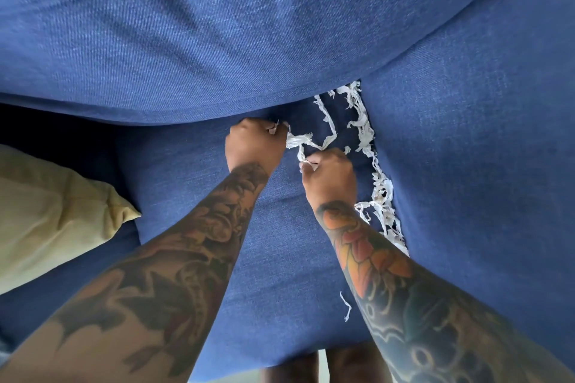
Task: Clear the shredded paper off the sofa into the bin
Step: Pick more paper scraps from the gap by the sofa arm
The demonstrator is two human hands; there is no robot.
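Observation:
White shredded paper (368,146) lies in a ragged line along the seam between two blue sofa seat cushions (273,252), running from the backrest toward me. My left hand (255,143) is a fist closed on a few strips at the back of the seat. My right hand (329,176) is also closed, pinching strips just right of the left. A loop of paper (329,130) stretches between both fists. One loose strip (346,308) lies nearer the front edge. No bin is in view.
The blue backrest cushion (249,25) bulges over the seat. A beige pillow (56,221) lies at the left. The sofa's front edge and a strip of floor (236,378) show at the bottom, with my legs (323,365) below it.

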